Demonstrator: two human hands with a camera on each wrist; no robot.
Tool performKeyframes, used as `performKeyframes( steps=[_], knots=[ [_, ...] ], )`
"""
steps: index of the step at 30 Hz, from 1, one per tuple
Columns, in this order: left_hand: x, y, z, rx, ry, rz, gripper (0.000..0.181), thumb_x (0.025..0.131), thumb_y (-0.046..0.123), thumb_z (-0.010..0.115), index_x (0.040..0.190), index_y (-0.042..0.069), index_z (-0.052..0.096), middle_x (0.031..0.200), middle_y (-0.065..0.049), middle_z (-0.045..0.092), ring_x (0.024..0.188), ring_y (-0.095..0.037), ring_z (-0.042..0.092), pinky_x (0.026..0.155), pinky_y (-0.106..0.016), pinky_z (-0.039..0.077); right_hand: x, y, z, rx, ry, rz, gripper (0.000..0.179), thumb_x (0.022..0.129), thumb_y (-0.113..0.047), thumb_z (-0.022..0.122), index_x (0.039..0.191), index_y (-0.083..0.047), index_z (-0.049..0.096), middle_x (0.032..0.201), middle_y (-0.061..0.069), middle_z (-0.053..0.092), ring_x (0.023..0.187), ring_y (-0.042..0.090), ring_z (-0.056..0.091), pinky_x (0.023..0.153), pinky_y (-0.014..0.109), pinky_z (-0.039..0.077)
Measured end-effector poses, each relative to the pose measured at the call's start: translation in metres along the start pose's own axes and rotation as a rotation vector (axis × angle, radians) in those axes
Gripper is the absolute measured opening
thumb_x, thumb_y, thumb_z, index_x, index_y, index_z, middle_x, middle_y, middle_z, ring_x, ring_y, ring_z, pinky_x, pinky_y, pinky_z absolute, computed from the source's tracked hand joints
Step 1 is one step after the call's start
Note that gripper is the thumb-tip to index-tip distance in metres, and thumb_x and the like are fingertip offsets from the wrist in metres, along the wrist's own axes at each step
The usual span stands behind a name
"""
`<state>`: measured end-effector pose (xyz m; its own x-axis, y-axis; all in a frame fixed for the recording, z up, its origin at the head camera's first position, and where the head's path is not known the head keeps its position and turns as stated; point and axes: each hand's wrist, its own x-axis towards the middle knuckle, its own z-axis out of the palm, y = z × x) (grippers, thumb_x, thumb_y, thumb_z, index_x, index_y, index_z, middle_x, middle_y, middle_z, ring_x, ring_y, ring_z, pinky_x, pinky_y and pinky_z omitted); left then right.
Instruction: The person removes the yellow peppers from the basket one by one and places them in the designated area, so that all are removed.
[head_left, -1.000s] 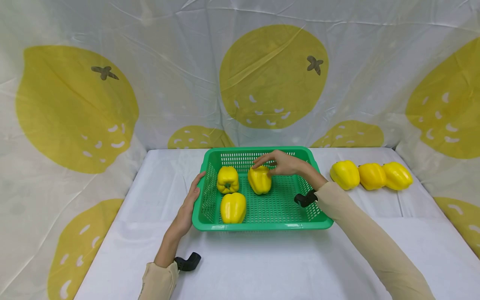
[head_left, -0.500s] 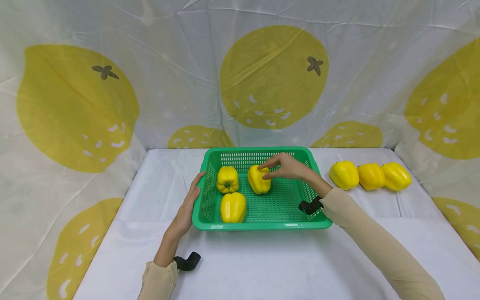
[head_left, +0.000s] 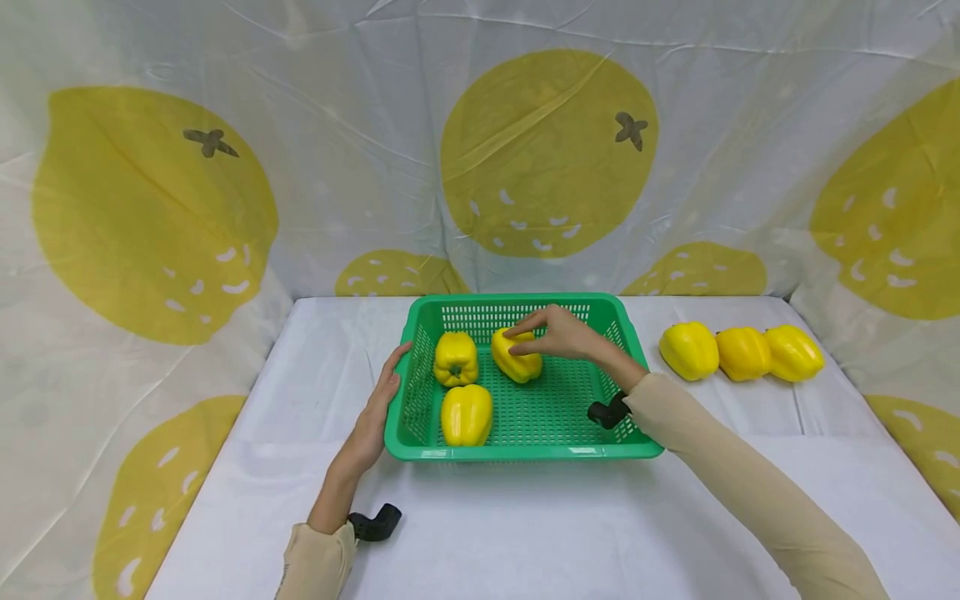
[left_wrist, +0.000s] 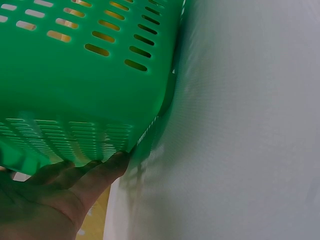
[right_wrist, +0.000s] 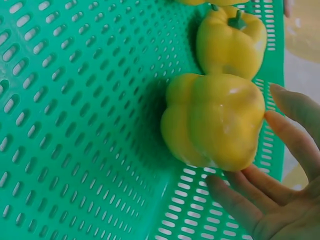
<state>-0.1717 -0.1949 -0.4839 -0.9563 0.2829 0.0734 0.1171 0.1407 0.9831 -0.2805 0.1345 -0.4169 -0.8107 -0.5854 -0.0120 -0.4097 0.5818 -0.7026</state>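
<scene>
A green plastic basket (head_left: 525,452) with slotted walls holds three yellow bell peppers. My left hand (head_left: 375,417) rests along the outside of its left wall, and in the left wrist view the straight fingers (left_wrist: 92,182) lie against that wall. Inside, my right hand (head_left: 562,332) touches the back bell pepper (head_left: 516,367); in the right wrist view its fingers (right_wrist: 295,142) are spread at this pepper's side and lower edge. A second bell pepper (head_left: 455,358) sits left of it with its stem toward me. The third bell pepper (head_left: 467,415) lies in front.
Three more yellow bell peppers (head_left: 742,352) lie in a row on the white tablecloth (head_left: 750,408), right of the basket. A lemon-print curtain (head_left: 360,167) hangs behind and at both sides. Each wrist carries a black camera mount (head_left: 377,523).
My right hand drew back a little to the right, then returned leftward against the back bell pepper. That pepper has shifted slightly left and tilted. The left hand has stayed in place.
</scene>
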Motion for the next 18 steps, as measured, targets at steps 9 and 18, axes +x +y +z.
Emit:
performKeyframes(
  steps=[9,18],
  knots=[
    [-0.001,0.000,-0.001,0.004,-0.007,-0.002,0.051,0.114,0.042,0.012,0.164,0.041,0.013,0.174,0.005,0.006,0.154,-0.029,0.019,0.120,-0.052,0.022,0.003,0.002,0.007,0.045,0.051,0.049,0.038,0.085,-0.026,0.087,0.121,-0.015,0.079,0.129,0.007,0.074,0.130,0.030,0.063,0.101,0.048,0.054],
    [-0.001,0.000,-0.001,0.001,-0.016,-0.003,0.051,0.114,0.042,0.012,0.165,0.041,0.012,0.174,0.005,0.006,0.154,-0.028,0.019,0.119,-0.049,0.023,0.003,0.000,0.013,0.021,0.117,0.049,0.038,0.081,-0.024,0.090,0.117,-0.014,0.080,0.125,0.009,0.076,0.122,0.028,0.067,0.088,0.039,0.056]
  ],
)
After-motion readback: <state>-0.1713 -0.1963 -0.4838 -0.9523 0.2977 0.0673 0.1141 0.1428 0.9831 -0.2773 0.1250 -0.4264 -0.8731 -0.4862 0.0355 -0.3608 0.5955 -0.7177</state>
